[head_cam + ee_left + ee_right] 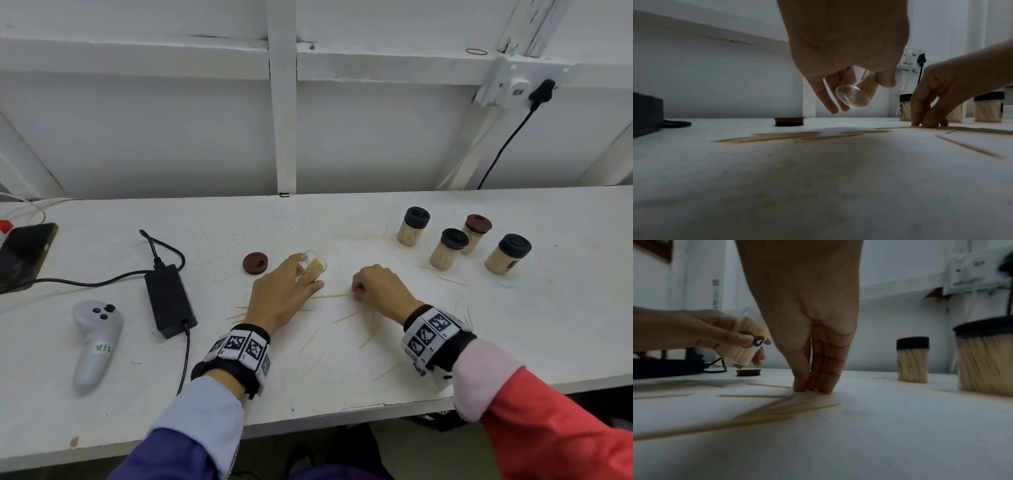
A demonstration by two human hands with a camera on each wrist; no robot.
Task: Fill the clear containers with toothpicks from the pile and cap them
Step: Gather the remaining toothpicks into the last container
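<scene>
- Loose toothpicks (346, 317): I count roughly a dozen scattered flat on the table (342, 233) in the head view; they are thin and blurred, so I cannot give an exact count. Risk: lying flat on a hard surface, a stick may slip out of a pinch or roll away as fingers close on it.
- Right hand (380, 287): one, palm down, fingertips (813, 388) bunched together and pressed to the table where several sticks fan out. I cannot tell whether a stick is actually caught between them. Risk: I judge that a lift from here could come up empty or scatter the fan.
- Left hand (281, 298): one, lifted off the table, thumb and fingers curled round the clear jar (313, 269).
- Clear jar: one, uncapped, partly filled with toothpicks, held tilted with its mouth toward the right hand. Risk: more tilt could spill the sticks already inside; a stick pushed in crooked could jam across the mouth.
- Loose cap (255, 262): one, dark red, lying on the table just left of the left hand. Risk: the hand could knock it while moving.
- Capped jars (448, 253): four, full, standing far right, three with black caps and one with a dark red cap. Risk: a wide sweep of the right arm could topple them.
</scene>
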